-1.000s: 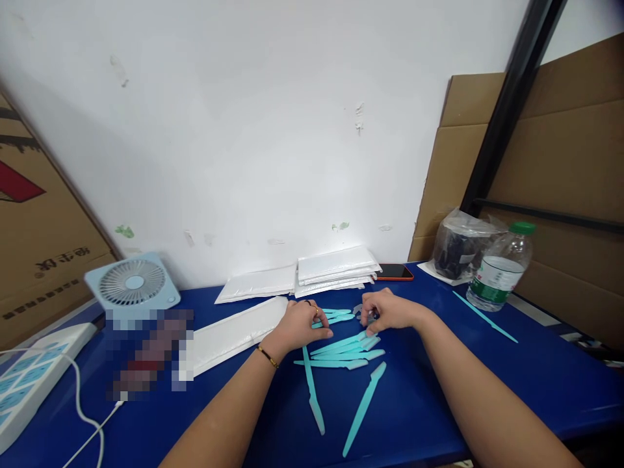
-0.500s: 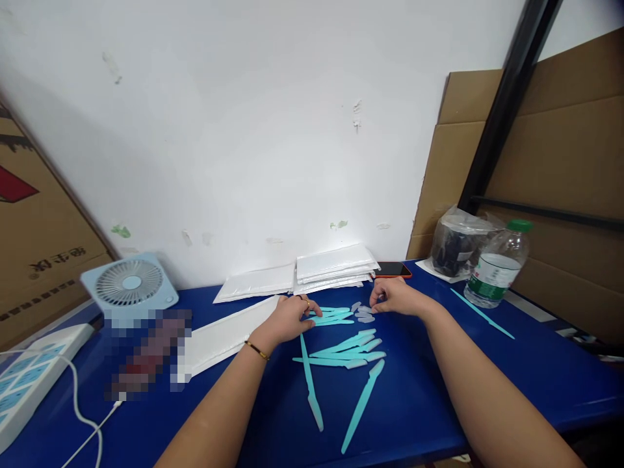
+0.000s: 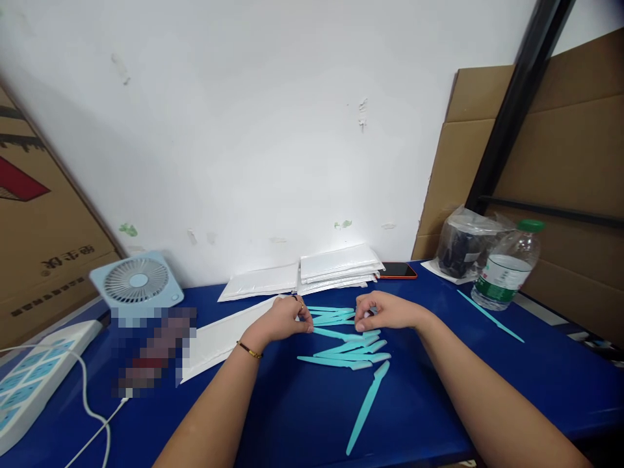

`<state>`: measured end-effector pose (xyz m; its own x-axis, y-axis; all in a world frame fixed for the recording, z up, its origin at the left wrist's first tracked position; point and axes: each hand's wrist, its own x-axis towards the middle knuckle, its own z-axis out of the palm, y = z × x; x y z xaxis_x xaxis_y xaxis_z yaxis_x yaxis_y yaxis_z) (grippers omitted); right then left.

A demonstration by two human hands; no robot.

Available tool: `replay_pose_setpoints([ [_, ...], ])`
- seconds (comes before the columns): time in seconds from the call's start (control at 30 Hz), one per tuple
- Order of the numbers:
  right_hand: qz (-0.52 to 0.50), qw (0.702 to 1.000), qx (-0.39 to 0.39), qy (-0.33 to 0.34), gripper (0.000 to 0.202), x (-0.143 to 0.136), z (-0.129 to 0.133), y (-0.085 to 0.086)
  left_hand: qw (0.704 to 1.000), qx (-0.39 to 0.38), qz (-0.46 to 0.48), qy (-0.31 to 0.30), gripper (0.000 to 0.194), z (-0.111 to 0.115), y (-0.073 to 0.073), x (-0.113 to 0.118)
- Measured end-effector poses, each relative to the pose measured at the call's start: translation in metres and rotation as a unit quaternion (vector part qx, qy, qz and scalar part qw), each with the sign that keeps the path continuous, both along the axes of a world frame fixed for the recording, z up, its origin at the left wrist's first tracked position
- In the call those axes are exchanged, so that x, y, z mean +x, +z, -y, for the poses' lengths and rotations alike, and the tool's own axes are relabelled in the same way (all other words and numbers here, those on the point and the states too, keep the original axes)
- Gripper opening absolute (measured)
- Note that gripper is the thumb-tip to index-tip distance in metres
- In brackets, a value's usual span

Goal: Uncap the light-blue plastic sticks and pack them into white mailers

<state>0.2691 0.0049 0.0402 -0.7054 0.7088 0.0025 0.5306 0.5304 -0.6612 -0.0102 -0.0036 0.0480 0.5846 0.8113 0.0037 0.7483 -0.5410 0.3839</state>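
In the head view, my left hand (image 3: pixel 287 320) pinches the handle end of a teal eyebrow razor (image 3: pixel 336 335), whose head points right. My right hand (image 3: pixel 385 312) is closed in a pinch just above that razor's head; what its fingertips hold, if anything, is hidden. A pale bit shows between its fingers. Behind the held razor lies a group of teal razors (image 3: pixel 331 312), partly covered by my right hand. Several more razors (image 3: pixel 351 354) lie fanned out in front. A single razor (image 3: pixel 365 409) rests nearer to me.
White padded envelopes (image 3: pixel 338 263) are stacked by the wall, and another envelope (image 3: pixel 219 341) lies beside my left forearm. A phone (image 3: pixel 397 270), a water bottle (image 3: pixel 504 273) and one razor (image 3: pixel 490 316) are at the right. A blue fan (image 3: pixel 139 286) and a power strip (image 3: pixel 36 374) stand left.
My left hand has picked up the razor that lay at the left front and turned it sideways. My right hand has moved left from the small clear pieces toward the razor's head.
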Motion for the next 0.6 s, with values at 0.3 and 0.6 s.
replay_pose_setpoints([
  [0.3,0.073,0.988,0.112,-0.08,0.026,0.011,-0.011,-0.008,0.995,0.042,-0.012,0.089,0.011,-0.009,-0.019,0.015],
  [0.6,0.147,0.983,0.077,-0.076,0.024,0.023,-0.007,0.001,0.992,0.065,0.008,0.105,0.018,-0.001,-0.025,0.027],
])
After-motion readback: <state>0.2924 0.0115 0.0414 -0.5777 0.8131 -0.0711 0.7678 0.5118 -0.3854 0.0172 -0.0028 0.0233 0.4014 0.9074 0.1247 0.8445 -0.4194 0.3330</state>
